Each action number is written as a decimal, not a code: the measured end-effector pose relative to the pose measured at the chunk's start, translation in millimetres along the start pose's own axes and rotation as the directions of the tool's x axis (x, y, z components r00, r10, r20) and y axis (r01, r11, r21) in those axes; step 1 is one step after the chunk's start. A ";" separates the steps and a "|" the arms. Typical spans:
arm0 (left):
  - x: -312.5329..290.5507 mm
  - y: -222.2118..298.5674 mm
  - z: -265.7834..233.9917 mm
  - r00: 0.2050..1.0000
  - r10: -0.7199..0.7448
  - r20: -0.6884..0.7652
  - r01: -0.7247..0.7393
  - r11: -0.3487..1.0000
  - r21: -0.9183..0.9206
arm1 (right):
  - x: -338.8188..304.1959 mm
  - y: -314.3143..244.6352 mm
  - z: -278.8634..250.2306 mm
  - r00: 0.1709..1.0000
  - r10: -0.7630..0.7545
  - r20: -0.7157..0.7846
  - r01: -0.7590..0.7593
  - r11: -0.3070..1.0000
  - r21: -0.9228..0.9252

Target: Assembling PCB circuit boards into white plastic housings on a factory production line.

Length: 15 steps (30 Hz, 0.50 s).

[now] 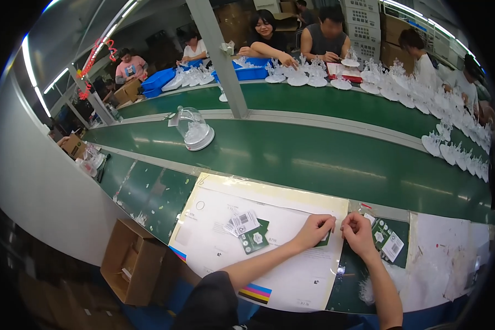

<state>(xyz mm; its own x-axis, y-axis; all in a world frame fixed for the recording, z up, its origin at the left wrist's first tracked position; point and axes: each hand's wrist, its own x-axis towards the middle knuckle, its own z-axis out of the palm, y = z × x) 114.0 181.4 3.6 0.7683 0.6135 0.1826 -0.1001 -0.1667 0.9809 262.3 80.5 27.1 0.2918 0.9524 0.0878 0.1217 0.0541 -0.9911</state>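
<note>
Green rectangular printed cards (pixel 255 240) with white barcode labels (pixel 246 222) are lying in an overlapping cluster on a large white printed sheet (pixel 291 269), which is covering part of the green worktop (pixel 154 190). Before me, the person's left hand (pixel 314 231) is partly hiding another green card (pixel 325 241) near the sheet's right edge. The right hand (pixel 358 233) is facing it, just beside more labelled cards (pixel 380 234). Both hands' fingers are curling inward; whether they are pinching anything, I cannot tell. Beyond the sheet, a clear dome on a round white base (pixel 197 132) is standing.
</note>
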 end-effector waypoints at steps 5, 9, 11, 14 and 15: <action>-7.3 2.9 2.2 0.998 -0.058 0.031 0.058 0.998 0.006 | -3.7 -0.5 -0.6 1.000 0.002 0.017 -0.003 0.994 0.110; -9.7 -2.8 4.3 0.998 -0.006 0.056 0.003 0.998 0.057 | -2.0 -1.2 -0.8 0.996 0.079 0.042 -0.088 0.956 0.279; -7.0 5.5 4.8 0.994 -0.096 0.059 0.091 0.992 0.084 | -1.8 2.0 -5.7 0.992 0.106 0.068 -0.121 0.951 0.285; -0.1 3.0 6.7 1.000 0.005 0.031 -0.010 0.989 0.145 | 5.0 3.5 -11.9 0.994 0.108 0.006 -0.106 0.968 0.226; 1.2 14.8 5.1 0.998 -0.054 0.037 0.045 0.976 0.211 | 7.8 2.6 -13.1 0.995 0.098 0.008 -0.096 0.961 0.258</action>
<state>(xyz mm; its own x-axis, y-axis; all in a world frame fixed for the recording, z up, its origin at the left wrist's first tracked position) 116.7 175.8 18.0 0.7953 0.5927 0.1272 0.0700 -0.2982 0.9519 277.3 84.1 26.5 0.2949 0.9555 -0.0100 -0.1557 0.0377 -0.9871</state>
